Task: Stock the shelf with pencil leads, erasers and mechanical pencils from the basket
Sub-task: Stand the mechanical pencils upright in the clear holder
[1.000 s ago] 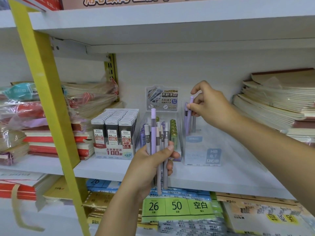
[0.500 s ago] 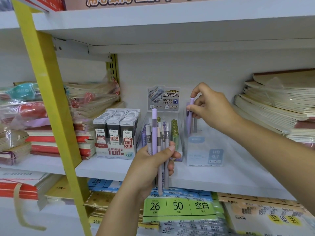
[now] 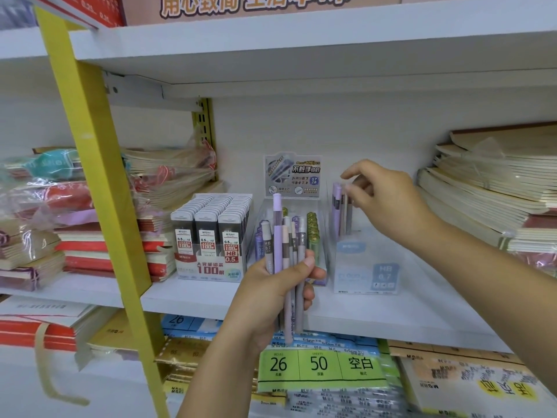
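The left hand (image 3: 271, 291) grips a bunch of mechanical pencils (image 3: 284, 251). Their long way runs up and down, tops up, in front of the shelf (image 3: 391, 315) front edge. The right hand (image 3: 388, 203) looks loose and holds nothing, just beside the standing pencils (image 3: 336, 206) at the back of the clear box (image 3: 366, 267). The bunch is down and left of that hand. I think it reaches left for 1 more.

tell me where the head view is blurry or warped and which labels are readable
Head view: wide-angle bends the upper shelf edge and tilts the yellow upright; centre sharp, the lead box reads 100 and HB 0.5; the label on the clear display box is washed out; bottom-right packs are smeared.
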